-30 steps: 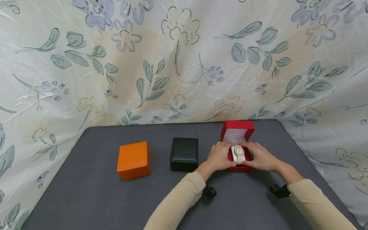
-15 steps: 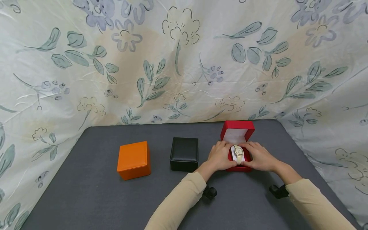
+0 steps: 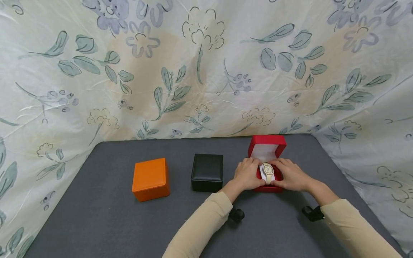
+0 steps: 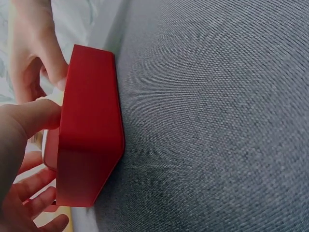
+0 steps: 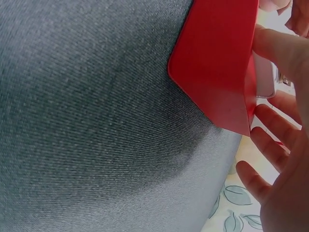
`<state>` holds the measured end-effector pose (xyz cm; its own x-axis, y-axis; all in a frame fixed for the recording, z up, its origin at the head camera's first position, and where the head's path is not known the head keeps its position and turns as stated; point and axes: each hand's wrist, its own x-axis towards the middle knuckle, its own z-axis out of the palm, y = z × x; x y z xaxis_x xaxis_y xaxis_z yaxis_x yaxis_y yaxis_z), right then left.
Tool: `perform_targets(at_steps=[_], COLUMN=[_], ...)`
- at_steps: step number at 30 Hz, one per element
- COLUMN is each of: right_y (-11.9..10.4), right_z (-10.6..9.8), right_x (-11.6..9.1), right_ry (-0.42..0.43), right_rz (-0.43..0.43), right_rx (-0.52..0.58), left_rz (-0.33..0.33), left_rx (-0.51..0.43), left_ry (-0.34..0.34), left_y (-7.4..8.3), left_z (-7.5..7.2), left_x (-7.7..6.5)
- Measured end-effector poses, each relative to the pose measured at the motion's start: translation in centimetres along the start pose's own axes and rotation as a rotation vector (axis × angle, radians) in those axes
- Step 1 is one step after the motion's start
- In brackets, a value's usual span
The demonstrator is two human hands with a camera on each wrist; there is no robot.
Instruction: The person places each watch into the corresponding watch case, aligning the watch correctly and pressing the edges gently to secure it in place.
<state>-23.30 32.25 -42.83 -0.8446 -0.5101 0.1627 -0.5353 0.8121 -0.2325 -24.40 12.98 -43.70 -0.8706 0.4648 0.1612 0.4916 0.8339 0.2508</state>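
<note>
A red watch box (image 3: 269,189) stands on the table at the right with its lid raised, showing a white lining. In it sits a watch (image 3: 268,169) with a cream strap and a gold-toned case, wrapped round a white cushion (image 5: 264,79). My left hand (image 3: 246,175) and right hand (image 3: 294,175) hold the watch and cushion from either side, thumbs at the near end and fingers toward the far end. Both wrist views show a thumb over the near rim of the red box; the watch is mostly hidden there.
To the left of the red box stands a closed black box (image 3: 207,172), and farther left a closed orange box (image 3: 150,179). The grey table (image 3: 106,222) ends at a floral curtain (image 3: 206,100) behind and along the sides.
Almost nothing differs. Both hands stay at the watch in the red box, with only a tiny shift of the wrists; the boxes keep their places.
</note>
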Motion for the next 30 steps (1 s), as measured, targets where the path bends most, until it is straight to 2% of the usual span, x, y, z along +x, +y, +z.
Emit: perform_targets(at_steps=[11,18,22,30], right_y=[-0.06,0.17,0.21,0.09], right_z=[0.01,0.03,0.01,-0.05], right_x=[0.05,0.1,0.06,-0.05], right_ry=[-0.01,-0.002,-0.005,-0.001], right_rz=[-0.014,-0.002,0.007,-0.001], right_rx=[-0.013,-0.011,-0.007,-0.019], left_rz=[-0.007,-0.009,0.02,0.035], left_rx=[-0.103,-0.029,0.022,0.015], left_ry=[-0.017,-0.034,-0.042,-0.064], left_y=[-0.4,-0.06,-0.03,-0.15], left_z=[-0.02,-0.35,-0.44,-0.47], left_x=[-0.07,-0.09,-0.14,-0.16])
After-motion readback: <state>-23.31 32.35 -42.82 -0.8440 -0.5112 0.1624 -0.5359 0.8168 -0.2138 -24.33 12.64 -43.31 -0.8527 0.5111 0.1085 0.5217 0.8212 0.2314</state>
